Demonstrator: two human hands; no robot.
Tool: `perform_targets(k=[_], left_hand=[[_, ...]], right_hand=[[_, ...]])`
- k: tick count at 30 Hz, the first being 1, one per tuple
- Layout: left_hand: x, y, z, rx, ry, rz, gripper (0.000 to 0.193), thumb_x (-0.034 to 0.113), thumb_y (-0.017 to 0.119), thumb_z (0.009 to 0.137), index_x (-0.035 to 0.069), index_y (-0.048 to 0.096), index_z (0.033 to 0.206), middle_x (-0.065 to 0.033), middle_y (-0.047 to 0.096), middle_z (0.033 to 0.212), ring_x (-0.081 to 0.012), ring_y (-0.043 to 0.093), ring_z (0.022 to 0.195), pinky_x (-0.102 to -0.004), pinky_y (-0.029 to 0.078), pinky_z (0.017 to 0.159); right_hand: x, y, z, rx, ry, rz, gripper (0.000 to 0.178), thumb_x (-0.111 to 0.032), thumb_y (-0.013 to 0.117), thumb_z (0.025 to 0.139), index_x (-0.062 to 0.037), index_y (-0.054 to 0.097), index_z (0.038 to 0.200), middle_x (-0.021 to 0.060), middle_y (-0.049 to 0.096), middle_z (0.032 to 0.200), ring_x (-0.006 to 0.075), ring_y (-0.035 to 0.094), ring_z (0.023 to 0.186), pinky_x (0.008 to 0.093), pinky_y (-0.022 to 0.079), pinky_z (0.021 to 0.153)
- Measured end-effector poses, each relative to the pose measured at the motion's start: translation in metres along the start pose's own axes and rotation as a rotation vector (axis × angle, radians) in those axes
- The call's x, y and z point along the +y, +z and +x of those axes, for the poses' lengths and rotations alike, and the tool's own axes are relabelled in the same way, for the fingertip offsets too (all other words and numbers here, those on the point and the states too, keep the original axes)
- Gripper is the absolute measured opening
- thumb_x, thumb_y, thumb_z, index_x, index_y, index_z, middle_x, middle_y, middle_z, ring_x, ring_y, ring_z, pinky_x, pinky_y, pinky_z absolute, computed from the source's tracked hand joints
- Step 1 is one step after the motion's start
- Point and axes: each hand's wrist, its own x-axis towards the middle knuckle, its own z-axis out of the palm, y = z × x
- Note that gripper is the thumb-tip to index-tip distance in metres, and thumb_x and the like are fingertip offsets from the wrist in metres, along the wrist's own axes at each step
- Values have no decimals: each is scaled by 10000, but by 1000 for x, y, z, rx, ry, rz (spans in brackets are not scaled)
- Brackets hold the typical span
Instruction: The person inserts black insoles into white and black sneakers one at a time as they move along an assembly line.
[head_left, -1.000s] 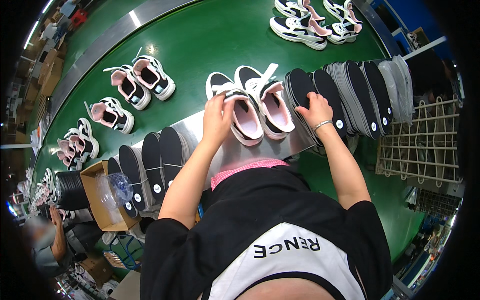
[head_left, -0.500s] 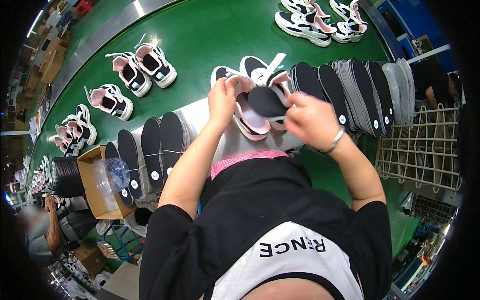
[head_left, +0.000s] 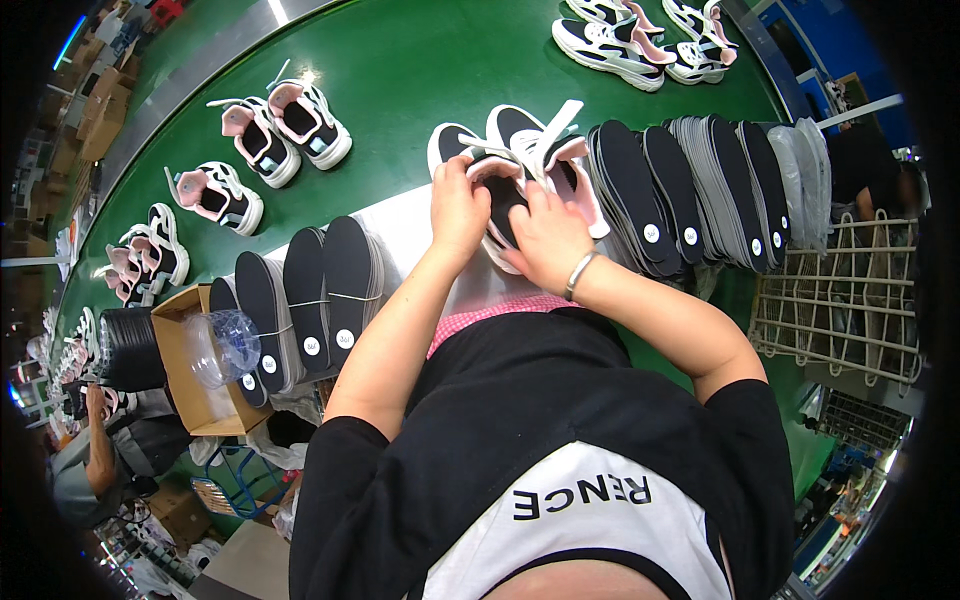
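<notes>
A white and black sneaker with pink lining (head_left: 490, 172) stands in front of me, its heel toward me. My left hand (head_left: 460, 212) is closed round the left side of its collar. A black insole (head_left: 503, 208) lies mostly inside that shoe's opening. My right hand (head_left: 548, 235) is closed on the insole's near part, with the fingers reaching into the opening; their tips are partly hidden. Touching it on the right is a matching sneaker (head_left: 578, 175) with a white lace end standing up.
Stacks of black insoles (head_left: 345, 270) stand at left, more insole stacks (head_left: 700, 190) at right, next to clear plastic bags (head_left: 800, 170). Other sneakers (head_left: 285, 130) sit on the green table (head_left: 420, 60). A cardboard box (head_left: 210, 410) holds clear plastic. A wire rack (head_left: 840, 290) stands at right.
The insole has gone from above the shoe down into its opening. My right hand has moved left with it. Both shoes have shifted slightly to the right.
</notes>
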Motion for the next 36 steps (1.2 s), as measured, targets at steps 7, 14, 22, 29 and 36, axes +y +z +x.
perform_targets(k=[7,14,22,29,36], left_hand=[[-1,1,0,-69,-31,-4,399,-7,464,661,-94,433,1050,-244,510,953,-345,500,922,-360,402,827],[-8,7,-9,-86,-97,-128,357,-8,492,645,-34,475,1000,-212,504,935,-339,508,866,-360,414,781],[-9,8,-13,-50,-61,-174,340,1,498,640,-26,505,979,-205,509,937,-333,508,876,-356,406,789],[-9,9,-11,-63,-27,-89,361,34,524,654,-52,491,1003,-197,522,948,-312,522,881,-324,411,786],[-8,14,-13,-41,24,-68,316,8,506,647,-24,506,961,-194,502,917,-346,489,879,-367,396,794]], right_hand=[[5,-16,0,-252,-35,-81,172,-180,548,685,-35,585,768,135,582,768,271,578,748,365,473,636],[4,28,25,-170,-69,32,132,-106,492,707,-11,578,740,160,580,770,272,587,714,359,479,628],[13,40,45,-431,54,89,184,-117,479,753,-31,599,861,154,598,928,258,590,830,362,465,711],[14,28,75,-1029,-189,-157,353,-120,609,648,-47,591,993,155,587,979,239,571,910,318,435,796],[10,34,56,-484,-33,-175,451,-188,463,770,-49,416,1196,152,391,1256,221,379,1160,326,282,959]])
